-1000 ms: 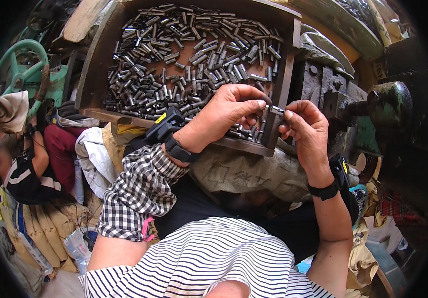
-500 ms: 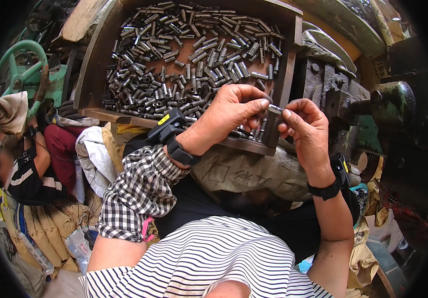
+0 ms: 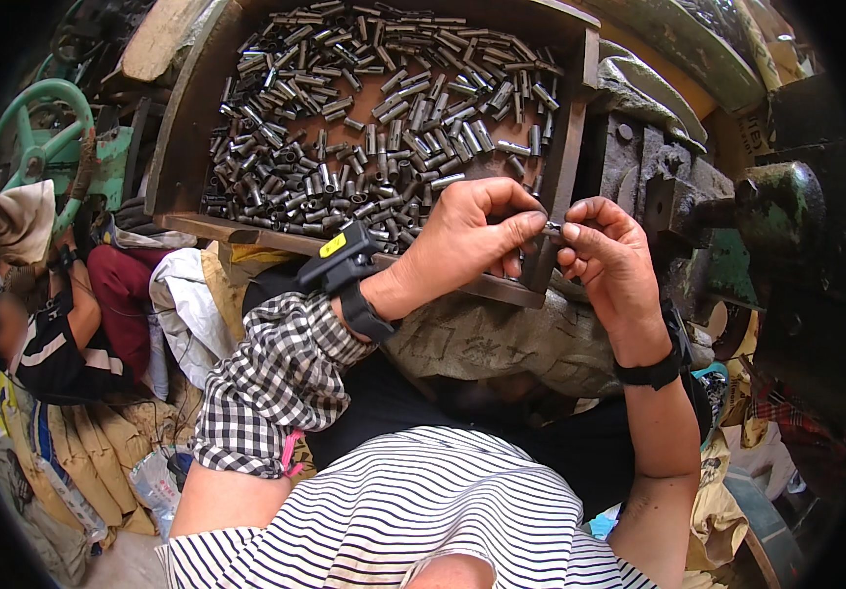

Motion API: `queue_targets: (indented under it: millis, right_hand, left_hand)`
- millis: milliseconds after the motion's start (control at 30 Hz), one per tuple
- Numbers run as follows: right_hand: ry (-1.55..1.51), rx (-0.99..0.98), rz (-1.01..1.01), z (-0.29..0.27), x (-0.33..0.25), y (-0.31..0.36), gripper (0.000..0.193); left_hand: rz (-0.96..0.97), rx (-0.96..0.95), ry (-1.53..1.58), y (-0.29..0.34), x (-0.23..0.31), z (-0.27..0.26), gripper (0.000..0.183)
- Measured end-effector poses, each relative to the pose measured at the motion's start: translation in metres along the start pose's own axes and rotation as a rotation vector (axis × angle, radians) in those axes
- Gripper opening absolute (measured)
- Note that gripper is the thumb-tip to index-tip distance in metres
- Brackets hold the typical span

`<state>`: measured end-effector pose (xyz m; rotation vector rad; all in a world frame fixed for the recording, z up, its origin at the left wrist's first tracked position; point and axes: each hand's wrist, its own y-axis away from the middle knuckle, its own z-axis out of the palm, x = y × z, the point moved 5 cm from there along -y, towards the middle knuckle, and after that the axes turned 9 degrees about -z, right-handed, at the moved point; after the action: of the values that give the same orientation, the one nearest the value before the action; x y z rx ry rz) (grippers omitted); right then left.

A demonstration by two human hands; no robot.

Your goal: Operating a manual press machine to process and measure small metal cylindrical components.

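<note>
The left hand (image 3: pixel 482 234) and right hand (image 3: pixel 613 253), fingers nearly closed, pinch a small metal piece (image 3: pixel 553 228). It looks light, stiff, perhaps slippery, best gripped by its ends.

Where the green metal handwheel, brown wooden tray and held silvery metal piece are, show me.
Green metal handwheel (image 3: pixel 36 153), head view: its hub.
Brown wooden tray (image 3: pixel 569 128), head view: right wall.
Held silvery metal piece (image 3: pixel 553 227), head view: visible middle.

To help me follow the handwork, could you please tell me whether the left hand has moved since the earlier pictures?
Yes: the left hand has shifted rightward, toward the right wall of the wooden tray.
</note>
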<state>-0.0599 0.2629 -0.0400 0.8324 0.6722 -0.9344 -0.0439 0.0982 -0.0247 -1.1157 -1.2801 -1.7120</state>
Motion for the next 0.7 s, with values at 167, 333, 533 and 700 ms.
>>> queue_targets:
  millis: [167,333,533,700]
  right_hand:
    - [0.094,-0.001,-0.107,0.005,-0.009,0.005,0.016]
    - [0.098,0.001,-0.140,0.003,-0.010,0.006,0.016]
    - [0.021,-0.029,-0.040,0.000,-0.006,0.005,0.015]
    - [-0.149,-0.071,-0.003,-0.002,-0.002,0.003,0.013]
  left_hand:
    - [-0.087,-0.118,0.105,0.001,-0.001,-0.002,0.025]
    - [-0.108,-0.134,0.147,0.000,0.000,-0.004,0.026]
    - [0.285,-0.044,-0.265,0.003,0.009,0.009,0.021]
    - [0.058,-0.010,-0.110,0.010,0.003,0.016,0.017]
